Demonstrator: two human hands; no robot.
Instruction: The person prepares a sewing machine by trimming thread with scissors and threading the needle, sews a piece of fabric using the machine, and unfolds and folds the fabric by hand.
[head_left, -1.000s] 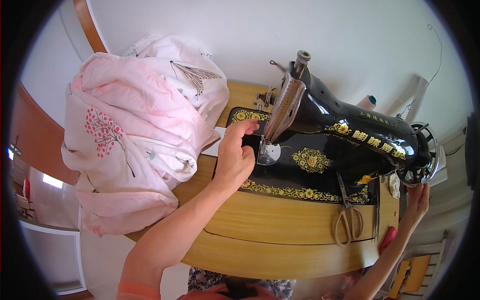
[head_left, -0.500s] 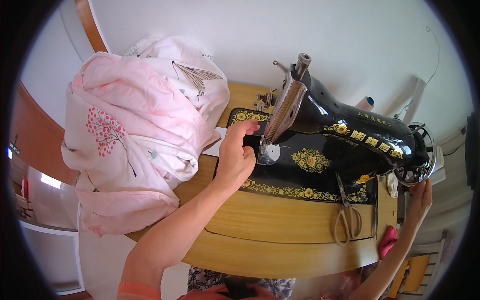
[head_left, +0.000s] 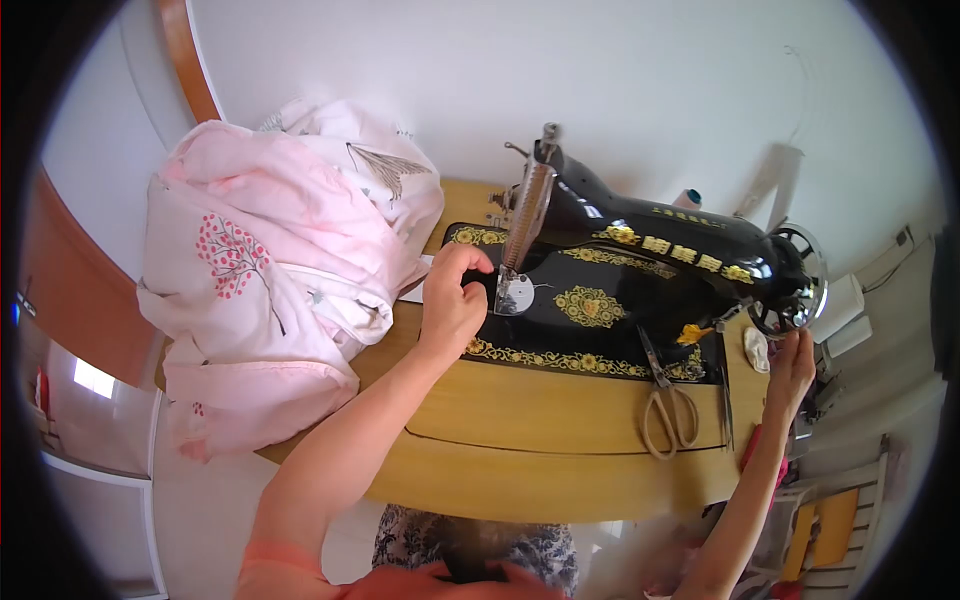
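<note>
Beside the needle area of the black sewing machine (head_left: pixel 650 235), my left hand (head_left: pixel 455 312) is raised with its fingers curled; anything between them is hidden. My right hand (head_left: pixel 790 375) has its fingers together at the lower rim of the handwheel (head_left: pixel 812 290). A shiny metal plate (head_left: pixel 514 293) lies under the needle, with a short thread end near it. Scissors (head_left: pixel 668 410) rest on the front edge of the machine bed and the wooden table (head_left: pixel 560 420). No cloth shows under the needle.
Pink and white printed fabric (head_left: pixel 290 270) is heaped on the table's left side. Behind the machine stands a thread spool (head_left: pixel 688 198). A small white cloth (head_left: pixel 755 350) lies below the handwheel, and a pink item (head_left: pixel 750 447) is by the right table edge.
The whole view has shifted, so the machine appears further left and more side-on. My left index finger has curled inward. My right hand stays at the handwheel.
</note>
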